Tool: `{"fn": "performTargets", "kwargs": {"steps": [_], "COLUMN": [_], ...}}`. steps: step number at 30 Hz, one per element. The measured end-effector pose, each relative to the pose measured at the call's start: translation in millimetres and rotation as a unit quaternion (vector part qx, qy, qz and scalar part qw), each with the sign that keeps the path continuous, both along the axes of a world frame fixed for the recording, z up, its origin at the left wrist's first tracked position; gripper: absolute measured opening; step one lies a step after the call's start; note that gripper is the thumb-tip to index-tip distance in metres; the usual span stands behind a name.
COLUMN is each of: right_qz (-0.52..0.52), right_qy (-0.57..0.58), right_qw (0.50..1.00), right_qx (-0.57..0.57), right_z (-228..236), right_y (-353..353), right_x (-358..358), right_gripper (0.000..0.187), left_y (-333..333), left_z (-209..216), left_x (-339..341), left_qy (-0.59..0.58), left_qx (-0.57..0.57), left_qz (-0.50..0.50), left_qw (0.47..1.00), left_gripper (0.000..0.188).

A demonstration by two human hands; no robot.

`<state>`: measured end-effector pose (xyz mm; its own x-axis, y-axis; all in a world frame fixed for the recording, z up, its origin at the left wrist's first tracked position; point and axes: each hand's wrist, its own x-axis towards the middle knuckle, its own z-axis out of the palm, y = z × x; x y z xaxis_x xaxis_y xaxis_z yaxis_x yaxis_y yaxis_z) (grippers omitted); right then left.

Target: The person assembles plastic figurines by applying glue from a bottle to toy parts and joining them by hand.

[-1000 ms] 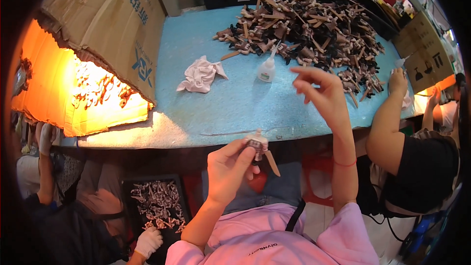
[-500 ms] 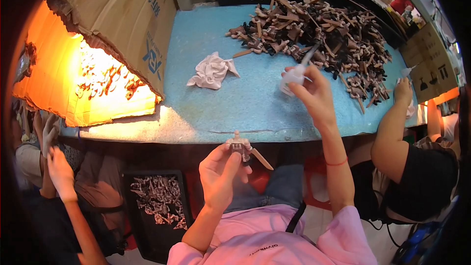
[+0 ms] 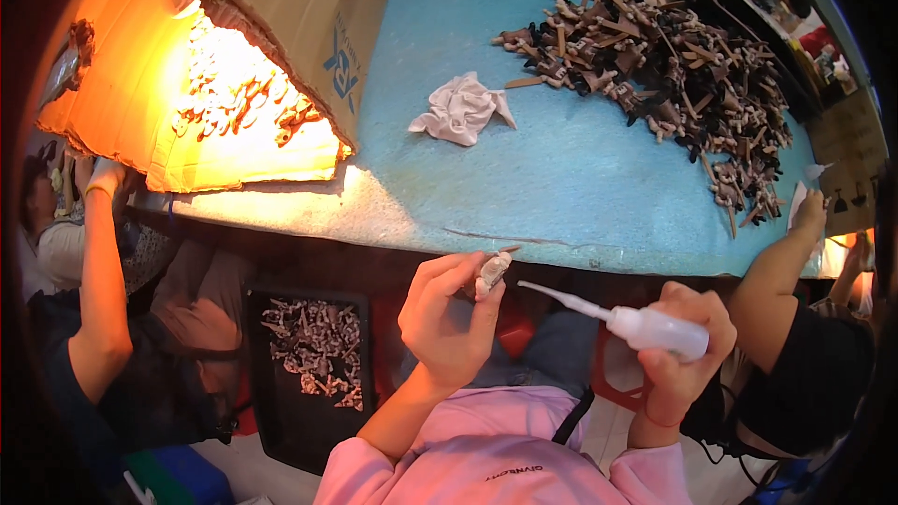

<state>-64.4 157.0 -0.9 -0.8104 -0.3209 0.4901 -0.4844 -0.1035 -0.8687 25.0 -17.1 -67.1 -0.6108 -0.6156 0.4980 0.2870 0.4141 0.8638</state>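
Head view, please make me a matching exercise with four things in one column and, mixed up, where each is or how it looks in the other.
1. Bottle
2. Cloth
3. Figurine
4. Tray

A. crumpled on the table
B. in the left hand
C. black, with small parts in it
D. in the right hand

Pairs: 1-D, 2-A, 3-B, 4-C

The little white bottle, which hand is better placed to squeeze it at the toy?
Probably the right hand: it holds the bottle, with the thin spout pointing toward the toy. The left hand is busy pinching the toy.
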Motion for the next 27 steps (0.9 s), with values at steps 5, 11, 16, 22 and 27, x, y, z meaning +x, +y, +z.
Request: {"fn": "performTargets", "kwargs": {"steps": [5,11,16,22,27], "right_qz": [0.045,0.049,0.057,0.061,0.068], "right_qy": [0.074,0.158,0.166,0.181,0.199], "right_qw": [0.995,0.981,0.974,0.968,0.966], "right_qx": [0.042,0.103,0.145,0.164,0.154], "right_z": [11.5,22.1,24.9,28.7,25.2], "right_y": [-2.4,-11.7,-12.3,-15.5,-16.5], "right_x": [5.2,8.7,11.1,11.1,10.1], "right_gripper": [0.03,0.027,0.029,0.031,0.032], "left_y": [-1.4,-3.9,-5.2,-5.7,-6.0], "left_z": [1.5,3.7,2.5,3.5,3.9], "left_x": [-1.0,1.8,1.3,0.0,-0.2], "left_qy": [0.03,0.023,0.035,0.033,0.04], "left_qx": [-0.067,-0.138,-0.149,-0.162,-0.159], "left_qz": [0.031,0.059,0.064,0.068,0.059], "left_qw": [0.997,0.988,0.986,0.984,0.985], "left_gripper": [0.032,0.033,0.033,0.031,0.03]}}
